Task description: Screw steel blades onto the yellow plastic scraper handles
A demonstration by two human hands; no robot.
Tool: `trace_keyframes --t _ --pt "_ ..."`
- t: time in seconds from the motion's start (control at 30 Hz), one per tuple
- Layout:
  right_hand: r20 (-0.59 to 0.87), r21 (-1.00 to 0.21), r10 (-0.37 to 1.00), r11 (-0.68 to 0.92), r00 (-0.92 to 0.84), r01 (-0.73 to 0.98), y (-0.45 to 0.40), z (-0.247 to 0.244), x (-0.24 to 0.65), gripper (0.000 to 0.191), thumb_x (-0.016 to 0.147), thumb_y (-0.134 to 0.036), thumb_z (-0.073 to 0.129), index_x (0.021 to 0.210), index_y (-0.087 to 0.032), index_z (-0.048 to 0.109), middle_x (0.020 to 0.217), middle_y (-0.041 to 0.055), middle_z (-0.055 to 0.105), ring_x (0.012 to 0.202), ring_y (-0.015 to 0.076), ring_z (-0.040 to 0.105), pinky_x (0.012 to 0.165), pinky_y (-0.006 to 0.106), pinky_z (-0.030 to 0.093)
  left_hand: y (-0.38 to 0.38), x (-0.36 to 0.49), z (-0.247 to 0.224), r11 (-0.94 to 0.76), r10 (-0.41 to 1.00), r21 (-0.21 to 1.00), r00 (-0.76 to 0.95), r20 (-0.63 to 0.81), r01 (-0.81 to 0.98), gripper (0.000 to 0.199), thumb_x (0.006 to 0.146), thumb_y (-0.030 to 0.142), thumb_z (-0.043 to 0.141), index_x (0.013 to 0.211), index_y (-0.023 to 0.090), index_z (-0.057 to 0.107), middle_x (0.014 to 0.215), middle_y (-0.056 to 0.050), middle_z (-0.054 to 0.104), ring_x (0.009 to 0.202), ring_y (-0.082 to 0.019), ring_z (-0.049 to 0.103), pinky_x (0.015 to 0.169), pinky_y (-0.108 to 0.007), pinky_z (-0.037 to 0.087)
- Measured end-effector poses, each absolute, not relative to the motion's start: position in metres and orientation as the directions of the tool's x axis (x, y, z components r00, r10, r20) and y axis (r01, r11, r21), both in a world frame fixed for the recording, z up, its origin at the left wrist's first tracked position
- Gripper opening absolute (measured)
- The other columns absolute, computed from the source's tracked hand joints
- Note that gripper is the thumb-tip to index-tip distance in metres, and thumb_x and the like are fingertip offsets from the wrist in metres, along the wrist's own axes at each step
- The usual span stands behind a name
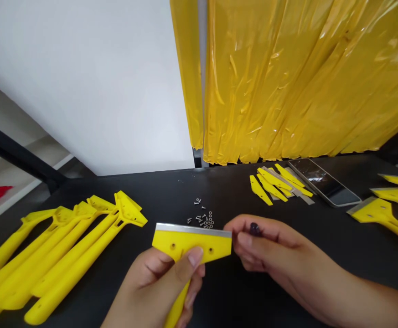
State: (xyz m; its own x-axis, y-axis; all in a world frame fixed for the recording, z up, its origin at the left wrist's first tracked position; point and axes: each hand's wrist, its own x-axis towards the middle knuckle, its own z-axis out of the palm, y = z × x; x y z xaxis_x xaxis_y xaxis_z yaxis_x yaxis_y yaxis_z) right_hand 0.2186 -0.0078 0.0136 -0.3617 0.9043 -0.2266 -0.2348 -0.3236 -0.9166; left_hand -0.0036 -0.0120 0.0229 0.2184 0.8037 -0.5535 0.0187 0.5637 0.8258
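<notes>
Yellow scraper (191, 243) clamped in left fingers (195, 256), just beside right fingers (245, 239) pinching a dark piece (254, 229).

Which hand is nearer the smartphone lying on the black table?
Right hand: it is nearer, in front of and to the left of the smartphone, not touching it. Left hand: farther left, gripping a yellow scraper.

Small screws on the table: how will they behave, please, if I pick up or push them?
The screws look tiny, so they are probably fiddly to pinch. Their round shanks may roll if pushed. Lying loose on the flat table, they would likely scatter easily.
</notes>
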Motion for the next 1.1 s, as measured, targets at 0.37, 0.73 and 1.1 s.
trace_keyframes --t 0.37,0.73,1.1 --pt "0.384 -0.752 0.865 0.496 -0.323 0.434 0.007 0.012 0.255 0.011 0.107 -0.026 0.056 0.100 -0.023 0.064 0.083 -0.0017 0.065 0.072 0.0109 0.060 0.066 0.023 0.048 0.003 -0.005 0.024 0.524 0.848 0.845 0.160 -0.506 -0.106 0.039 0.087 0.054 0.075 0.071 0.020 0.064 0.045 0.005 0.046 0.039 -0.008 0.034 0.044 -0.022 0.028" --pt "0.540 -0.425 0.576 0.816 -0.613 0.392 -0.001 0.006 0.241 0.011 0.105 -0.020 0.058 0.104 -0.013 0.066 0.086 0.0078 0.073 0.080 0.0174 0.066 0.077 0.031 0.056 0.002 -0.008 0.019 0.530 0.846 0.835 0.155 -0.510 -0.146 0.035 0.086 0.052 0.076 0.075 0.020 0.066 0.049 0.004 0.050 0.044 -0.010 0.036 0.045 -0.022 0.034" --pt "0.568 -0.410 0.567 0.824 -0.597 0.392 0.001 0.010 0.239 0.011 0.105 -0.020 0.058 0.103 -0.012 0.066 0.086 0.0084 0.074 0.082 0.0177 0.067 0.079 0.031 0.057 0.002 -0.006 0.019 0.543 0.837 0.828 0.159 -0.523 -0.140 0.034 0.086 0.050 0.077 0.075 0.019 0.066 0.049 0.004 0.049 0.045 -0.010 0.036 0.046 -0.022 0.033"
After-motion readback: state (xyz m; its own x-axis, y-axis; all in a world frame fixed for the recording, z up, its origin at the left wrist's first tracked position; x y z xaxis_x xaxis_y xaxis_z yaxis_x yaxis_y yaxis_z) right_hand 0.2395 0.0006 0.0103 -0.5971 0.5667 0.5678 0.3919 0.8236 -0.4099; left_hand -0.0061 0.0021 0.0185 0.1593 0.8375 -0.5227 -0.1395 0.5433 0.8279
